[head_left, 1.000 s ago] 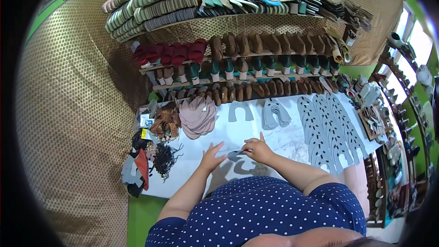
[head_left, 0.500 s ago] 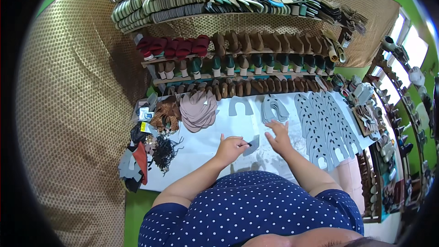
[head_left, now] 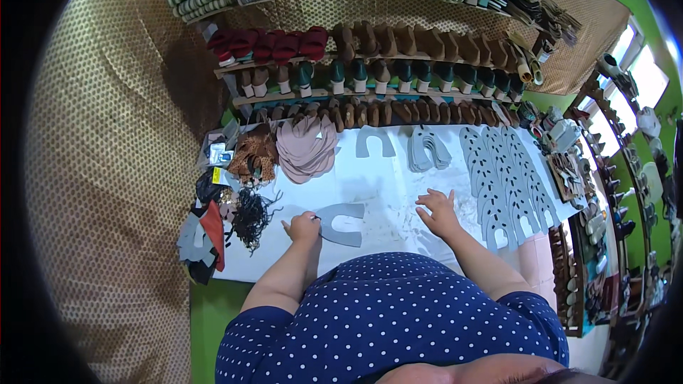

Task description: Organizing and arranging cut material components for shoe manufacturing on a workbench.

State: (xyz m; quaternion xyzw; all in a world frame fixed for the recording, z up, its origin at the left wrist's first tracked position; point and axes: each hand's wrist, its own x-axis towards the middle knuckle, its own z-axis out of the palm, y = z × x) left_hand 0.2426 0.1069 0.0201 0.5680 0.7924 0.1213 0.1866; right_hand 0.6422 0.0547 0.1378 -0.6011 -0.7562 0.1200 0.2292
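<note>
Held piece: grey U-shaped cutout [head_left: 346, 210], lower centre, its bend pinched in left hand [head_left: 304, 228] fingers.
Right hand [head_left: 439, 215]: empty, fingers spread.
Apparently done: black-marked cutouts [head_left: 509, 192] laid in overlapping rows, right.
Apparently remaining: stacked cutouts [head_left: 418, 153], upper centre.

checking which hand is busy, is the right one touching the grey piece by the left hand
Apart: the head view shows white tabletop between the right hand and the grey piece.

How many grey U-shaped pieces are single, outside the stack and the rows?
2: one U-shaped piece at the left hand, another piece toward the back of the table. More may be hidden.
</note>
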